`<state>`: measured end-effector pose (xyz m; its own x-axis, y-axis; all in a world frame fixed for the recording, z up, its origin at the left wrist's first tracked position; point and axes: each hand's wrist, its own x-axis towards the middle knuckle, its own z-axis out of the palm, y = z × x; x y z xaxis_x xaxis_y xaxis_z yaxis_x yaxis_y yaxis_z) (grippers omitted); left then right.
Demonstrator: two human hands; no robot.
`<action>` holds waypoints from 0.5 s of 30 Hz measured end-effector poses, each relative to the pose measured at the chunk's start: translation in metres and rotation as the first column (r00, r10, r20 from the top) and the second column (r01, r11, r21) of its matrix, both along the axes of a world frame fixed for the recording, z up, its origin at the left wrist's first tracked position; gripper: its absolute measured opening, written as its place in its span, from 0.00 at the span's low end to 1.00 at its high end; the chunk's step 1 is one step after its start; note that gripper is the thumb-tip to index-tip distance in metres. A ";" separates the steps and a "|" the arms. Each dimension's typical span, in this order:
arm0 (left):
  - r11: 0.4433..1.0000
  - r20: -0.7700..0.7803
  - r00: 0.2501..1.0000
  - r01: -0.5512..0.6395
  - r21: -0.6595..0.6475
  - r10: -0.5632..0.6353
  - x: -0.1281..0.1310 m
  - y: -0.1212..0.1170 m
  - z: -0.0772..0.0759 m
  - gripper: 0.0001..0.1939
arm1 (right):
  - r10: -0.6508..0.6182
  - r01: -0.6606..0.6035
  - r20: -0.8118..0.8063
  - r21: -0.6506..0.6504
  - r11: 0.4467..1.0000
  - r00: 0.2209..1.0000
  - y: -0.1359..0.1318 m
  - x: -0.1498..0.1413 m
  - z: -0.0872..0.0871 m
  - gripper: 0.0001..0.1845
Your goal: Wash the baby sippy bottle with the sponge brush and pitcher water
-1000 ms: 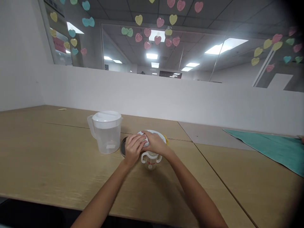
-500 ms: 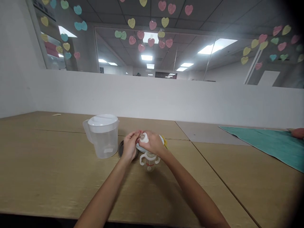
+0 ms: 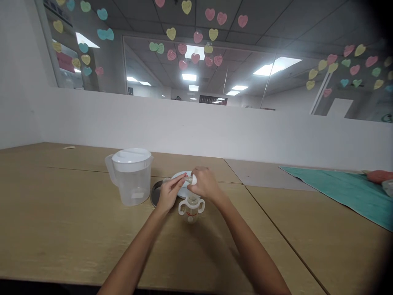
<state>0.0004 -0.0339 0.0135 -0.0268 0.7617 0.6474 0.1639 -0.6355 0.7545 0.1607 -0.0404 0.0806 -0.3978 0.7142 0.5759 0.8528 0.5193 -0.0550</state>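
Observation:
A baby bottle (image 3: pixel 191 212) with two white handles and red lettering stands upright and topless on the table. Above and behind it, my right hand (image 3: pixel 205 182) is closed round the white collar of a bottle nipple (image 3: pixel 193 179). My left hand (image 3: pixel 168 196) pinches the clear teat end, which points left. Behind my hands lies a pale plate (image 3: pixel 176 175), partly covered by them. A dark round dish (image 3: pixel 155 192) sits left of my left hand, partly hidden. Something small and clear shows behind the left fingers; I cannot tell what it is.
A clear pitcher (image 3: pixel 135 182) with a white lid stands left of the dish. A green cloth (image 3: pixel 337 188) lies at the right, with a reddish object (image 3: pixel 380 176) on it. A white wall and a window with heart-shaped notes rise behind the table (image 3: pixel 76 225).
My hands have drawn slightly apart, and the nipple has turned from facing me to pointing left. The right hand has moved a little right, showing more of the plate and the bottle's mouth.

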 end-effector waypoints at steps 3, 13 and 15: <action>0.975 -0.054 0.980 0.181 -0.130 -0.190 -0.011 0.003 -0.003 0.30 | 0.008 -0.026 -0.258 -0.068 0.997 0.966 -0.005 0.012 0.010 0.13; 0.963 -0.346 0.907 0.179 -0.204 -0.242 0.008 -0.008 -0.029 0.27 | 0.123 -0.245 -0.500 -0.185 0.952 0.857 0.010 0.014 0.003 0.18; 0.986 -0.424 0.895 0.082 -0.145 -0.137 0.011 -0.006 -0.035 0.31 | 0.143 -0.267 -0.425 -0.248 0.931 0.894 0.015 0.014 -0.002 0.15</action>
<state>0.0115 -0.0397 -0.0220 0.3225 0.8162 0.4794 0.4250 -0.5774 0.6971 0.1742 -0.0258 0.0787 -0.3388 0.8014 0.4929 0.6039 0.5869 -0.5393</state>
